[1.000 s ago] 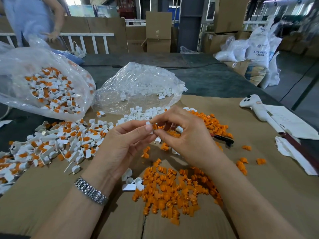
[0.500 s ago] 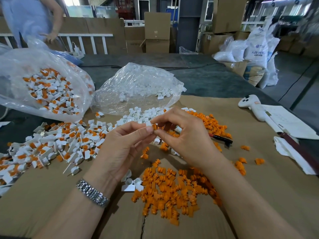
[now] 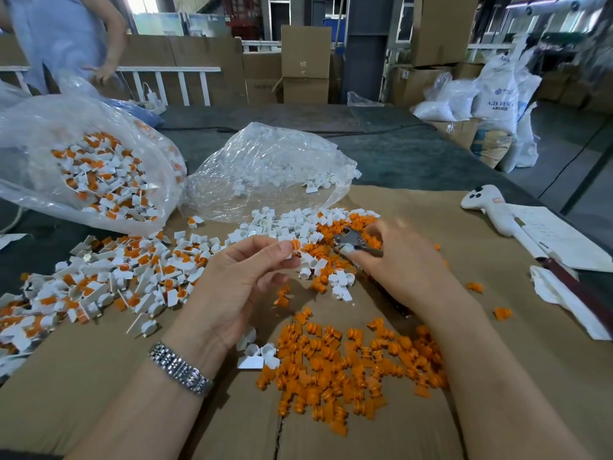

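Note:
My left hand (image 3: 242,280) pinches a small white cap with an orange plug (image 3: 293,246) between thumb and fingertips, held above the cardboard. To its right, my right hand (image 3: 401,263) grips metal pliers (image 3: 350,239), thumb on the jaws, and its dark handle runs out of sight under the palm. Loose orange plugs (image 3: 348,370) lie heaped near me. Behind the hands are loose white caps (image 3: 282,225). Assembled white-and-orange pieces (image 3: 116,277) spread to the left.
A clear bag of assembled pieces (image 3: 93,174) sits far left and a clear bag of white caps (image 3: 272,164) behind the piles. A white handheld device (image 3: 494,207), papers (image 3: 560,237) and a white rag (image 3: 564,297) lie right. A person (image 3: 63,38) stands back left.
My hands have parted. The right hand left the cap, moved right and took hold of the pliers. The left hand still holds the cap with the orange plug.

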The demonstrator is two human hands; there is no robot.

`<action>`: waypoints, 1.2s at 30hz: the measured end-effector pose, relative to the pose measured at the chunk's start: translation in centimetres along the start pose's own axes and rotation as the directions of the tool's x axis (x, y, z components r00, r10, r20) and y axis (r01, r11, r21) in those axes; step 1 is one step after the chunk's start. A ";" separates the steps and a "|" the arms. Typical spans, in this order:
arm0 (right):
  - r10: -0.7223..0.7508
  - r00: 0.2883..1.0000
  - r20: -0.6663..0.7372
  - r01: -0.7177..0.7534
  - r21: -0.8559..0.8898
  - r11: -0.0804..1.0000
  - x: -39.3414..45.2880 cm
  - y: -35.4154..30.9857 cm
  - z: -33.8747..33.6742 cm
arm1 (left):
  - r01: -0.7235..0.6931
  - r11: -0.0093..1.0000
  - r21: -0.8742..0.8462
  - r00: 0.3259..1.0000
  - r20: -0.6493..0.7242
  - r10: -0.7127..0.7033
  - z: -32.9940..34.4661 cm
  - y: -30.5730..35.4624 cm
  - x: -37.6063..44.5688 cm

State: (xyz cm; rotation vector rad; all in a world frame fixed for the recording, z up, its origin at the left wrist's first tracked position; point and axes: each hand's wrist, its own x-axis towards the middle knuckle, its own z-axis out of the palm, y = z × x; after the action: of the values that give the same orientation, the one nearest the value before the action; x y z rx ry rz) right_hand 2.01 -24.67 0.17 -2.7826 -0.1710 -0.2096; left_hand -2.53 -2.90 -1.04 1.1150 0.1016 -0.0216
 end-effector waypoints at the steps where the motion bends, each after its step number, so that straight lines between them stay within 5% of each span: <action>1: 0.066 0.995 0.075 -0.059 -0.095 0.994 0.1 0.4 0.1 | 0.002 1.000 0.003 1.000 0.007 -0.002 0.0 0.0 0.0; 3: 0.110 0.980 0.163 -0.081 -0.174 0.981 0.2 0.8 0.5 | 0.007 1.000 0.006 1.000 0.024 -0.007 -0.1 0.0 0.0; 8: 0.084 0.991 0.107 -0.060 -0.215 0.975 0.1 0.3 1.1 | -0.001 1.000 0.011 0.999 0.037 0.001 -0.2 0.0 0.0; 15: -0.036 0.999 -0.004 0.036 0.015 0.999 -0.4 -0.5 -2.2 | -0.066 0.998 -0.016 0.998 -0.012 0.065 -0.1 -0.2 0.3; 22: -0.244 0.893 0.379 0.137 0.286 0.948 -1.6 -3.8 -4.0 | -0.159 0.987 -0.004 0.986 -0.048 0.158 -0.5 -0.1 0.5; 36: -0.272 0.866 0.420 0.190 0.228 0.955 -2.2 -5.6 -3.5 | -0.211 0.977 0.014 0.973 -0.096 0.212 -0.5 -0.5 0.7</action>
State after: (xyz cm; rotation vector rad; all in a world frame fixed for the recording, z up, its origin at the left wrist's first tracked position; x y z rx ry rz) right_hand -1.37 -20.85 4.91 -2.5771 -0.6098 0.3811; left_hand -1.94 -2.60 -1.77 1.1259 0.0690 0.2234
